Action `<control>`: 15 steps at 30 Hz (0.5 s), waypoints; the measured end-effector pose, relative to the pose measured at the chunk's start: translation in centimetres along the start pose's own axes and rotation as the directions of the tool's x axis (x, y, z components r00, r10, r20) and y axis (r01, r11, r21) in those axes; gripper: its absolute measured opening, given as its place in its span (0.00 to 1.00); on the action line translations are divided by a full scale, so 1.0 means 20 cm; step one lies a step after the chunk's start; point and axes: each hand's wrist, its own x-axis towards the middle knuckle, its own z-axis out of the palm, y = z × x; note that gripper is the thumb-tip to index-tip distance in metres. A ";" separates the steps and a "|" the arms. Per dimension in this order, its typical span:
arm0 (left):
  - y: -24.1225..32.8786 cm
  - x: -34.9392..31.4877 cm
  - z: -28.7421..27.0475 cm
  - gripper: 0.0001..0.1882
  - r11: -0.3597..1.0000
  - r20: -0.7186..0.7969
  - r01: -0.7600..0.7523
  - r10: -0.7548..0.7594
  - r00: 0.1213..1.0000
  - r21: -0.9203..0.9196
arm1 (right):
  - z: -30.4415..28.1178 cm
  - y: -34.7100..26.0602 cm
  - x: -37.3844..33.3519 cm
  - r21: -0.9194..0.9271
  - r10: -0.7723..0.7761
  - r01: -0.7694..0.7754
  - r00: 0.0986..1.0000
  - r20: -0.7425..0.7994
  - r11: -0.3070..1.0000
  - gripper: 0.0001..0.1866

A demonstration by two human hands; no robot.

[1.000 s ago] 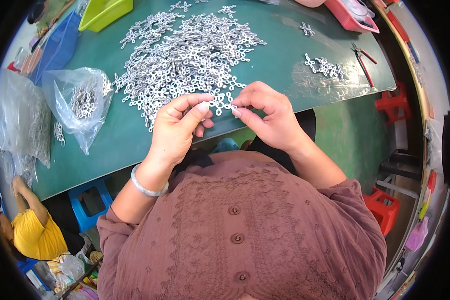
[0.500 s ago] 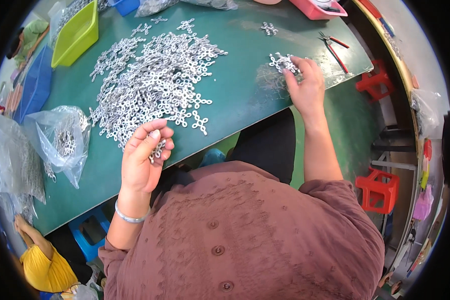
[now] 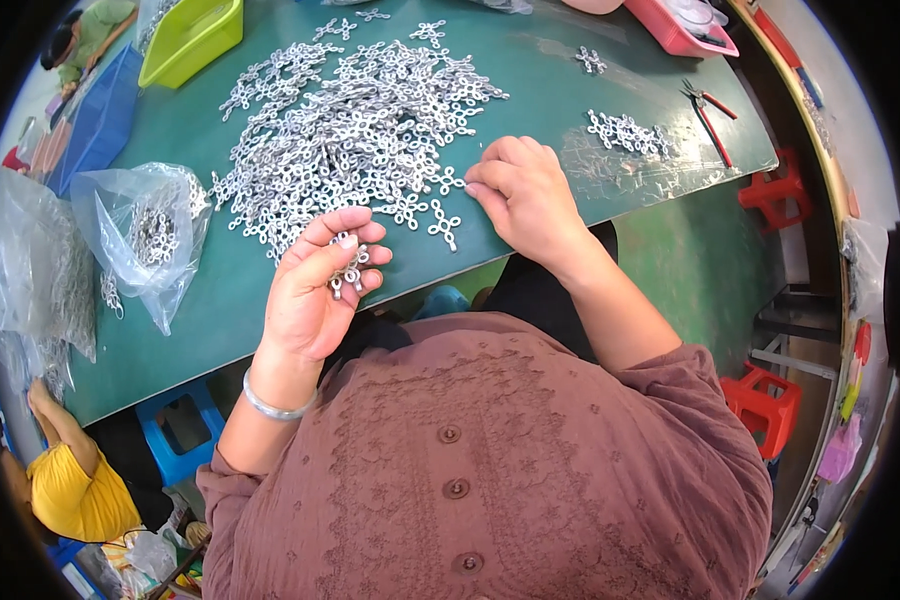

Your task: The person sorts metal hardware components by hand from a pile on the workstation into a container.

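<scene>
My left hand [image 3: 310, 290], with a bangle at the wrist, is curled around silver cross-shaped metal pieces [image 3: 350, 275] with looped ends; how many is hidden by the fingers. At the right edge of a large pile [image 3: 340, 130] of such pieces, my right hand [image 3: 532, 200] has thumb and forefinger pressed together at the end of one cross-shaped metal piece [image 3: 447, 181]. Another loose piece [image 3: 445, 224] lies just below it on the green table [image 3: 530, 95]. Farther right rests a small cluster of the pieces [image 3: 626, 133], apart from both hands.
Red-handled pliers [image 3: 708, 122] lie near the table's right end, below a pink tray [image 3: 675, 30]. A clear bag of pieces [image 3: 140, 235], a green bin [image 3: 192, 40] and a blue tray [image 3: 108, 115] stand at the left. Other people sit at the left; red stools [image 3: 765, 405] are at the right.
My right hand has moved left from the small cluster to the pile's edge, leaving that cluster on the table. The left hand still holds its pieces. The whole view has shifted slightly.
</scene>
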 end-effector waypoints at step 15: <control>-0.03 0.05 0.13 0.07 0.984 0.028 0.055 -0.060 0.998 0.171 | -0.10 -0.14 -0.02 0.308 -0.101 0.161 0.974 -0.202 0.938 0.09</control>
